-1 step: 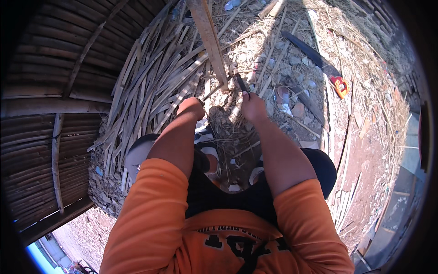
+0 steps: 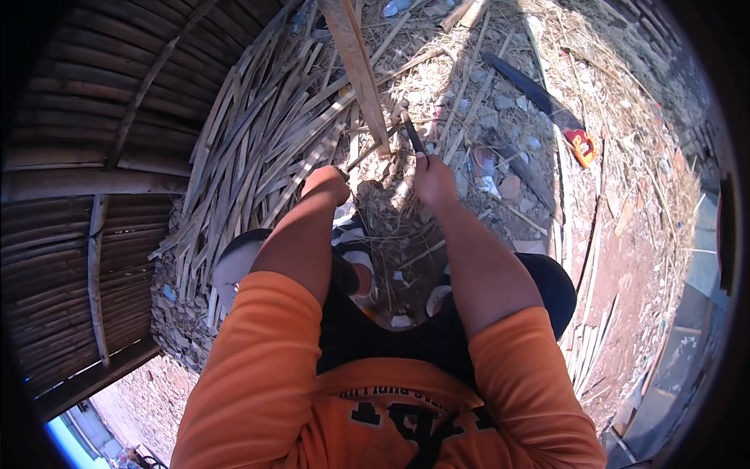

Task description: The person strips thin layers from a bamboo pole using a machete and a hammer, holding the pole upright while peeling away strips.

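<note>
My right hand [image 2: 434, 184] is closed round the dark handle of a hammer [image 2: 412, 134], whose head lies just right of the foot of an upright wooden post [image 2: 361, 74]. My left hand [image 2: 326, 184] grips a thin bar-like tool, perhaps a chisel [image 2: 362, 159]. That tool slants toward the bottom end of the post; whether its tip touches the wood I cannot tell. Its grip is mostly hidden in my fist. Below the post is loose soil and rubble [image 2: 383, 199], between my feet.
Long split bamboo strips [image 2: 250, 148] are heaped at left, beside a slatted bamboo wall [image 2: 74, 133]. A handsaw [image 2: 535, 90] with a red and yellow handle lies at right among straw and stones. A dark flat piece [image 2: 525, 176] rests nearer me.
The hammer's head has shifted slightly away from me, up along the post's right side. My left hand and its tool look unmoved.
</note>
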`<state>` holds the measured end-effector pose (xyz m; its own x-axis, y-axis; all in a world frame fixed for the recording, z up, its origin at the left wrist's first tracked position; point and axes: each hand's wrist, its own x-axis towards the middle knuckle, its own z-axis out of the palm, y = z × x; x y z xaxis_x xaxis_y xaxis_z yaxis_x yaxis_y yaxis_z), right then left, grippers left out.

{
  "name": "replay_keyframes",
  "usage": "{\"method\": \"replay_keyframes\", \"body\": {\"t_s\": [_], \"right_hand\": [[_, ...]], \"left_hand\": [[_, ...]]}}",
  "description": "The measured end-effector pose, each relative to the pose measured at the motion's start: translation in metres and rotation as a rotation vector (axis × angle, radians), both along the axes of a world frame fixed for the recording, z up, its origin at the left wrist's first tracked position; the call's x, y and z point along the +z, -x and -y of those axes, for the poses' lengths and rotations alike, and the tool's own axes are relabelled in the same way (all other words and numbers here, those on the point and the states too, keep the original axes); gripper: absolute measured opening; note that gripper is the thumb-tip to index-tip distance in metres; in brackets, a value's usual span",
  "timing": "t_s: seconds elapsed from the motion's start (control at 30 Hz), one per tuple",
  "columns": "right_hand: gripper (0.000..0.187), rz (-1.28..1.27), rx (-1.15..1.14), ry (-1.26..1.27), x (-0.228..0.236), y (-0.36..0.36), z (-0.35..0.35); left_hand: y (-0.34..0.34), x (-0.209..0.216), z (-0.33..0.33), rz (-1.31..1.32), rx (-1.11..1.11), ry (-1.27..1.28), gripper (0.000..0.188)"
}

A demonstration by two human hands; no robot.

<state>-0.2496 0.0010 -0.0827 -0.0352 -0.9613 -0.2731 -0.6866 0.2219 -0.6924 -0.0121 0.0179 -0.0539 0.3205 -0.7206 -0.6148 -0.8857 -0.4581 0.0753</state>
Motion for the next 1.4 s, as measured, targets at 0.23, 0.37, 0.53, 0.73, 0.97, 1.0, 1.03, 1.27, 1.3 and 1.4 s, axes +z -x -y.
{"method": "replay_keyframes", "body": {"t_s": [0.23,0.37,0.53,0.73,0.97,1.0,1.03,1.27,1.3,1.4], "right_hand": [[0.050,-0.023,0.029,-0.007,-0.012,0.006,0.002],[0.048,-0.010,0.023,-0.014,-0.014,-0.001,-0.003],[0.048,0.131,-0.082,0.078,0.027,-0.008,0.009],[0.047,-0.016,-0.028,0.019,-0.022,-0.002,-0.004],[0.048,0.213,-0.156,0.103,0.041,-0.017,0.021],[0.048,0.171,-0.139,0.079,0.036,-0.018,0.018],[0.047,0.132,-0.120,0.063,0.031,-0.018,0.016],[0.045,-0.011,-0.026,0.076,-0.021,-0.010,0.005],[0.047,0.041,-0.049,0.047,-0.008,-0.012,0.008],[0.049,0.137,-0.101,-0.005,0.026,-0.017,0.016]], "left_hand": [[0.005,-0.004,0.007,0.029,-0.015,-0.006,0.039],[0.004,0.001,0.003,0.039,0.000,-0.016,0.035],[0.011,0.018,0.012,0.057,0.012,-0.054,0.032],[-0.017,-0.025,0.025,0.085,-0.380,-0.075,0.041],[-0.013,-0.021,0.017,0.043,-0.176,-0.043,0.042],[-0.008,-0.014,0.017,0.041,-0.160,-0.051,0.040],[-0.006,-0.005,0.017,0.041,-0.143,-0.051,0.038],[-0.007,-0.024,0.020,0.078,-0.238,-0.099,0.035],[-0.010,-0.025,0.018,0.073,-0.218,-0.096,0.035],[-0.013,-0.028,0.016,0.060,-0.179,-0.084,0.036]]}}
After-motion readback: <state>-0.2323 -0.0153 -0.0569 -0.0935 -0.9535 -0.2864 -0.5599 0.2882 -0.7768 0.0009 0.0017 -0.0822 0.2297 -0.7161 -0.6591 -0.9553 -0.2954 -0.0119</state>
